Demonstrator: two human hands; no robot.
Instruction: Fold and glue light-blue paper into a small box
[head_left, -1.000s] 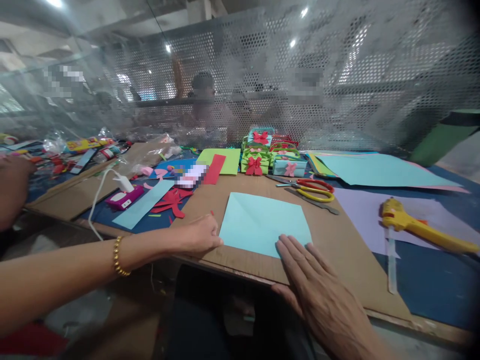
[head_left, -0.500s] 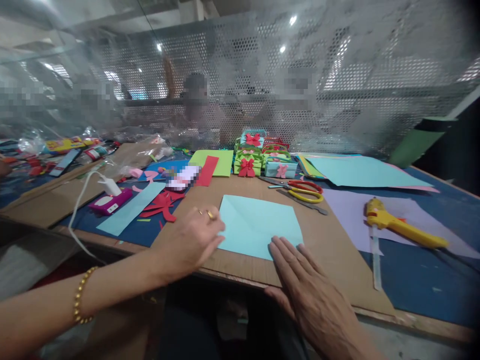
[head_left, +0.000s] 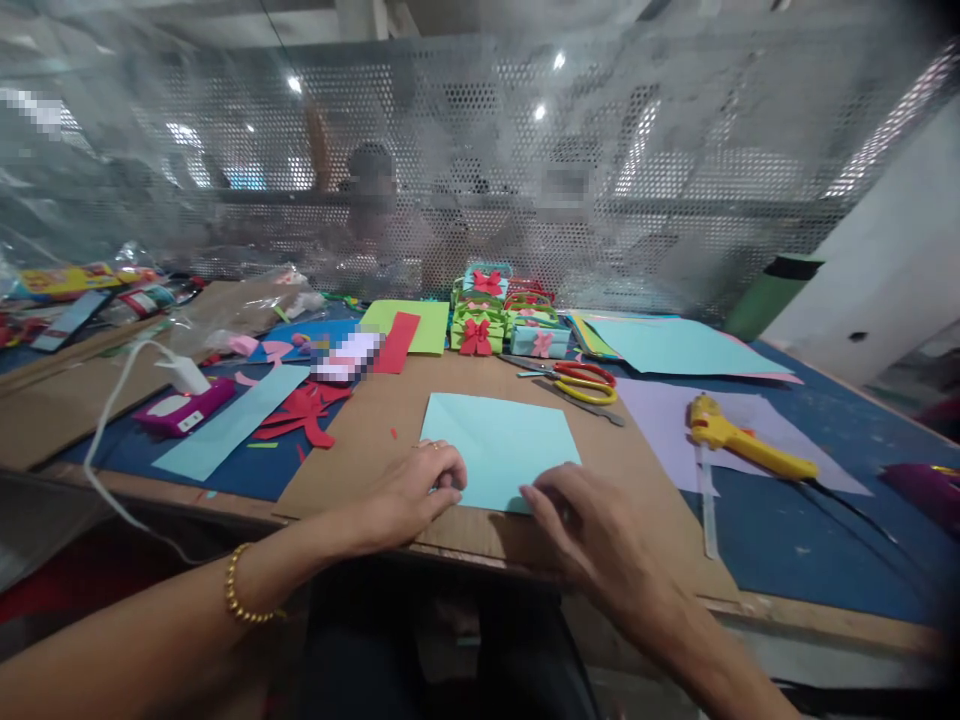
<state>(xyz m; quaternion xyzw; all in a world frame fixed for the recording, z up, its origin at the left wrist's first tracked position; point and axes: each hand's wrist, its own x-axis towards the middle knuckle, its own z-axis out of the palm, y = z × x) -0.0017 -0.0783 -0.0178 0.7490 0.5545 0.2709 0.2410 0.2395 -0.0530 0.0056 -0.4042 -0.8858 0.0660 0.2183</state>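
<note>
A light blue paper sheet [head_left: 502, 440], faintly creased, lies on brown cardboard [head_left: 637, 490] in front of me. My left hand [head_left: 420, 490] is closed at the sheet's near left corner, thumb and curled forefinger pinching its edge. At the near right corner, the fingers of my right hand [head_left: 592, 515] are bent in, with the thumb at the paper's edge; its palm side is partly hidden. Beyond the sheet are red-handled scissors [head_left: 585, 375] and a yellow-handled pair [head_left: 585, 393]. Small paper bags with bows [head_left: 480, 335] are stacked behind them.
A yellow glue gun [head_left: 750, 445] rests on lilac paper [head_left: 645, 410] at the right. Light blue sheets [head_left: 675, 345] are piled behind it. On the left lie a blue strip [head_left: 232, 425], red scraps [head_left: 304, 410], a purple box with a white plug [head_left: 184, 408] and a phone [head_left: 349, 357].
My right hand, flat on the sheet before, has curled its fingers at the near right corner. My left hand has shifted along to the sheet's near edge. The camera view has turned slightly right.
</note>
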